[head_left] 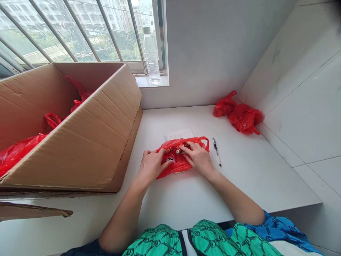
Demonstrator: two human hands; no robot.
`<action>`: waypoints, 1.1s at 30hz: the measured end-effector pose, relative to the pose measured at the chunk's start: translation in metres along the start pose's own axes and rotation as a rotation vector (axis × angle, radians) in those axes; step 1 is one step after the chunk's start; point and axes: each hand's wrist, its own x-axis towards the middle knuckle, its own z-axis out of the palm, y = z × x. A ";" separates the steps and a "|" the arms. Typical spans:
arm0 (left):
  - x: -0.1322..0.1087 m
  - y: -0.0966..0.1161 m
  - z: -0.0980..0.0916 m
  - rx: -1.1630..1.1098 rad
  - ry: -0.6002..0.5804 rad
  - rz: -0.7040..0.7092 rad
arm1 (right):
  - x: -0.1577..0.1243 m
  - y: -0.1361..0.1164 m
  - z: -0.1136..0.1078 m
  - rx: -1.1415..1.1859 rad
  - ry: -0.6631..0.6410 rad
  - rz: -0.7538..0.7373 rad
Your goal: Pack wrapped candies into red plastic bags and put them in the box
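Observation:
A thin red plastic bag (183,164) lies on the white table, its mouth pulled apart. My left hand (152,164) grips the bag's left side, thumb and fingers reaching over its rim. At the right side, my right hand (198,158) has the rim under its palm, and its thumb and fingers reach into the mouth. Small red, dark and white items (178,150) show inside between my hands; their kind is too small to tell. Under the bag sits a white printed paper or booklet (180,134), mostly covered. A pen (216,152) lies just right of the bag.
A large open cardboard box (106,142) with red plastic bags (22,149) inside takes up the left. More red bags (243,115) lie in the back right corner by the tiled wall. A clear water bottle (151,58) stands on the sill of the barred window.

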 end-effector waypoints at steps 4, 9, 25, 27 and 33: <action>-0.001 0.000 0.008 0.016 -0.022 0.002 | -0.001 -0.001 0.001 -0.004 -0.002 0.008; 0.000 -0.004 0.010 0.042 -0.024 0.016 | -0.001 0.001 0.001 -0.001 0.003 0.023; 0.017 0.001 0.024 0.066 0.101 -0.075 | -0.004 0.003 0.002 0.017 -0.052 -0.049; 0.021 0.001 0.030 0.068 0.122 -0.085 | -0.005 0.004 0.003 0.012 -0.066 -0.059; 0.034 0.000 0.031 0.014 0.173 -0.151 | -0.006 0.003 0.004 0.019 -0.067 -0.053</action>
